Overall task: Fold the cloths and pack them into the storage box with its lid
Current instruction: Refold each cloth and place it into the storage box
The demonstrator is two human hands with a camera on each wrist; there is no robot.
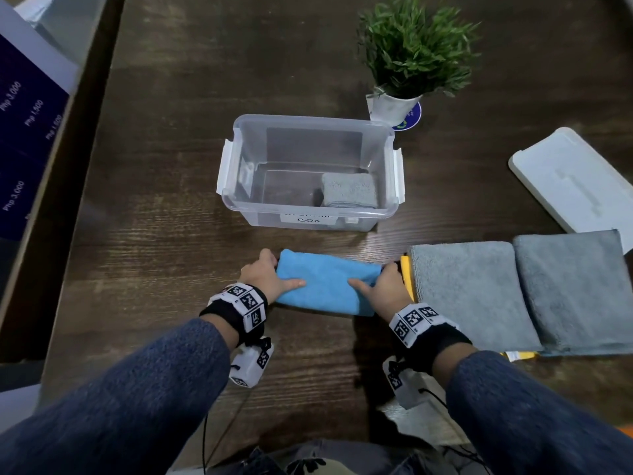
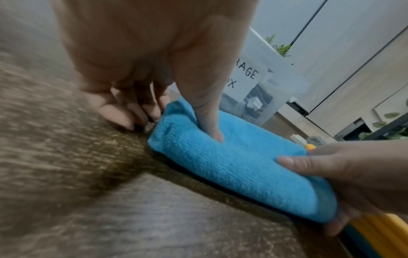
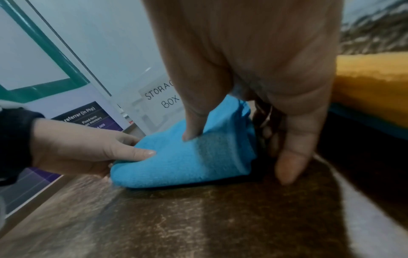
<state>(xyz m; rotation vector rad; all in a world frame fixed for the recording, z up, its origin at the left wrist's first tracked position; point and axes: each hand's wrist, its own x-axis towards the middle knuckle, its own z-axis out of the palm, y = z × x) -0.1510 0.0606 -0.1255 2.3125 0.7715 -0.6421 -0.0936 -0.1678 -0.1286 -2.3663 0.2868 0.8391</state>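
Between the box (image 1: 310, 173) and the worktop's (image 1: 164, 207) near edge: blue cloth (image 1: 327, 286), folded to a thick pad, held at both short ends. Left hand (image 1: 265, 274): thumb pressed on top, fingers curled down at the end, tips against the worktop and the cloth's edge. Right hand (image 1: 383, 286): same hold, thumb on top, fingers curled at the far end, just beside a yellow cloth (image 1: 407, 275). Inside the box: one folded grey cloth (image 1: 349, 190) at the right; remaining floor bare. Lid (image 1: 572, 180) off, well apart at the right. Two more grey cloths (image 1: 472, 293) on the worktop, apparently not yet packed. Likely faults from this point: pad springing open on lift, caused by grip on the top layers only, with lower layers free to sag; correction by getting fingertips under the whole stack. Snagging on the box rim, caused by too low a carry. Dragging of the yellow cloth, caused by right fingers catching its edge. Poor fit later, caused by placement across the bare floor rather than snug beside the grey cloth.
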